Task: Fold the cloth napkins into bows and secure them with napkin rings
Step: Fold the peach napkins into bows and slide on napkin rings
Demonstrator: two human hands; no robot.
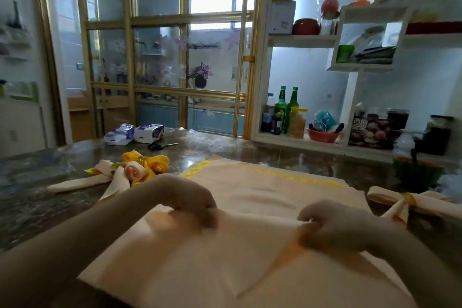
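napkin (225,270), one, lies flat, its fold pinched by fingers of left hand (195,205) and right hand (332,227); three bows (135,172) nearby.

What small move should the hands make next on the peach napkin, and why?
Probably carry the fold toward the yellow-trimmed far edge: left hand and right hand both pinch a raised fold of the napkin, whose far half lies flat.

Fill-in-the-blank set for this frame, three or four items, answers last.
1. The left hand and right hand both pinch the spread ____.
2. ____ green bottles stand on the shelf.
3. Black-handled ____ lie in front of the tissue packs.
4. The bow beside the right hand has a ____ ring.
Missing: napkin; two; scissors; yellow.
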